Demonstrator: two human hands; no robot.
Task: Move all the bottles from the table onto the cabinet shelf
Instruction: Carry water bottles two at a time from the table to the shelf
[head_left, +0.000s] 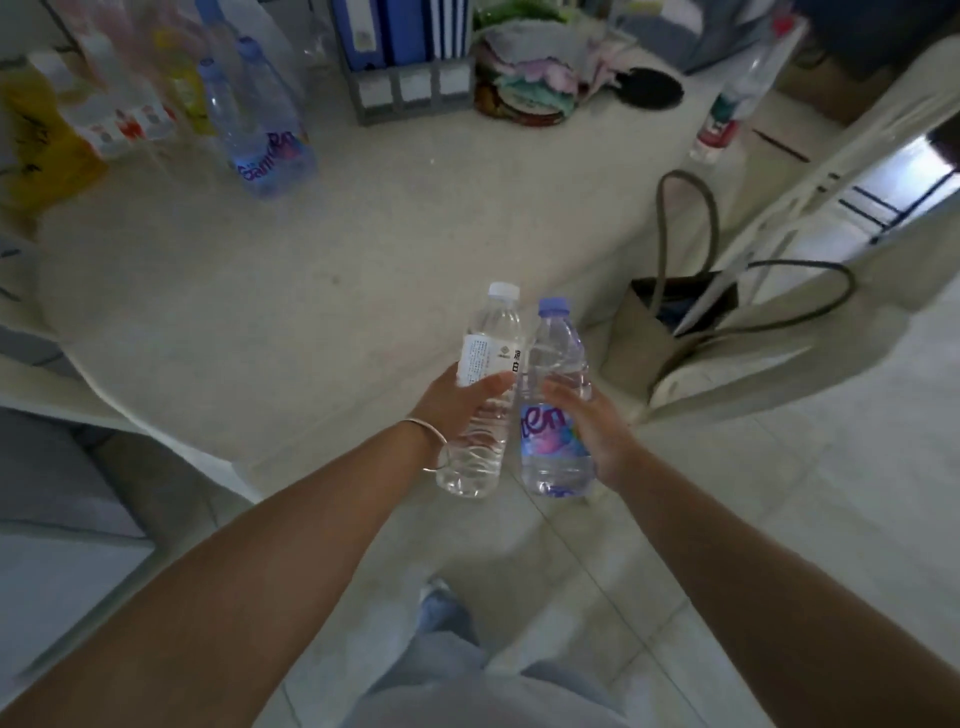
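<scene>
table (322, 270) | hands: left (457, 400) white-capped bottle (483, 395) | right (597, 431) blue-capped bottle (556, 405)

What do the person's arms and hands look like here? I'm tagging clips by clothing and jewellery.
Both forearms are bare, with no sleeves in view. The left hand has a thin, silver-looking bangle round its wrist, hanging loose. The right hand has no bracelet or watch at its wrist. No gloves on either hand; the picture is too blurred to tell rings.
</scene>
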